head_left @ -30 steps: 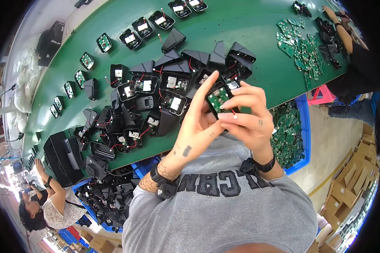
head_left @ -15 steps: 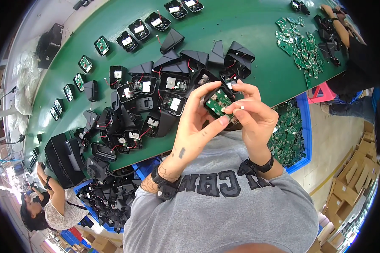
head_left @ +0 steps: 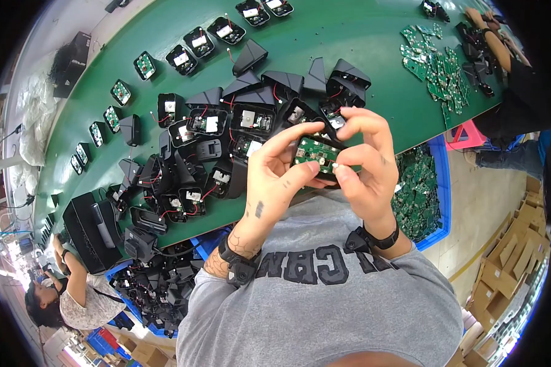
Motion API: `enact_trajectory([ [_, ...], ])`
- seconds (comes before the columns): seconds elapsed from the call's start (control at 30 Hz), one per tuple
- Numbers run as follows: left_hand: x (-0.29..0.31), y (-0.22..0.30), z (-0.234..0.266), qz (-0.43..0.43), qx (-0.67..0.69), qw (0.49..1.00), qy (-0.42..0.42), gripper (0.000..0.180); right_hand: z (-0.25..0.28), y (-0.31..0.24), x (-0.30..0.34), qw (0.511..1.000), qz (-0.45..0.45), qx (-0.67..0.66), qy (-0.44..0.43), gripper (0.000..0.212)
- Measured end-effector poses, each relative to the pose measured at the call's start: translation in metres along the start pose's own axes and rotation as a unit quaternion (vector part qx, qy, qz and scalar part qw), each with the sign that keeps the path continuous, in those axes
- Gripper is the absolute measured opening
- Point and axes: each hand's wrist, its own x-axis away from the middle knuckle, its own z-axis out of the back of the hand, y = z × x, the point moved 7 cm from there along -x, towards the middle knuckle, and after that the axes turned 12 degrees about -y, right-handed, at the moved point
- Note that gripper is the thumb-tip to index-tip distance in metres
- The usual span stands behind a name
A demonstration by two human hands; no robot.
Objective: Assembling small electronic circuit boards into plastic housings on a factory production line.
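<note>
My left hand (head_left: 277, 174) is wrapped round a black plastic housing with a green circuit board (head_left: 312, 148) in its open face, thumb along the board's near edge. At the right side of that board, my right hand (head_left: 370, 162) pinches a small white connector (head_left: 335, 166) between thumb and forefinger; its other fingers curl above. Whether the connector touches the board I cannot tell. Just beyond my hands lie black housings (head_left: 253, 118) with white parts and red wires inside, heaped among wedge-shaped black covers (head_left: 250, 56).
Housings with green boards (head_left: 121, 92) stand in a row along the far left of the green table (head_left: 183, 27). Loose circuit boards (head_left: 434, 70) lie at the far right, near another person's arm (head_left: 499, 49). Blue crates (head_left: 445, 183) stand below the table edge. Another person (head_left: 82, 300) sits at left.
The housing in my left hand has turned, so its board now lies more level. My right hand has shifted slightly, still pinching the white connector at the board's right side.
</note>
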Motion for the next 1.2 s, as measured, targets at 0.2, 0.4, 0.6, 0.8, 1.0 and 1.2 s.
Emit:
enact_trajectory([
  [0.2,0.002,0.008,-0.003,-0.08,-0.07,0.994,0.025,0.047,-0.005,0.006,-0.005,0.999,-0.021,-0.004,-0.037,0.009],
  [0.4,0.003,0.008,-0.002,-0.118,-0.167,0.978,0.04,0.045,-0.005,0.009,-0.008,0.999,-0.027,0.01,-0.035,0.009],
  [0.6,0.003,0.011,-0.005,-0.138,-0.215,0.966,0.04,0.043,-0.004,0.008,-0.011,0.999,-0.031,0.002,-0.023,0.011],
  [0.8,0.006,0.015,-0.007,-0.169,-0.309,0.933,0.07,0.044,-0.002,0.005,-0.011,1.0,-0.022,0.011,-0.014,0.014],
  [1.0,0.011,0.028,-0.023,-0.231,-0.536,0.81,0.06,0.049,0.002,0.002,-0.016,0.998,-0.024,0.035,-0.045,0.014],
  [1.2,0.014,0.019,-0.005,-0.149,-0.46,0.873,0.063,0.055,0.002,0.004,-0.016,0.994,-0.046,0.034,-0.097,0.011],
])
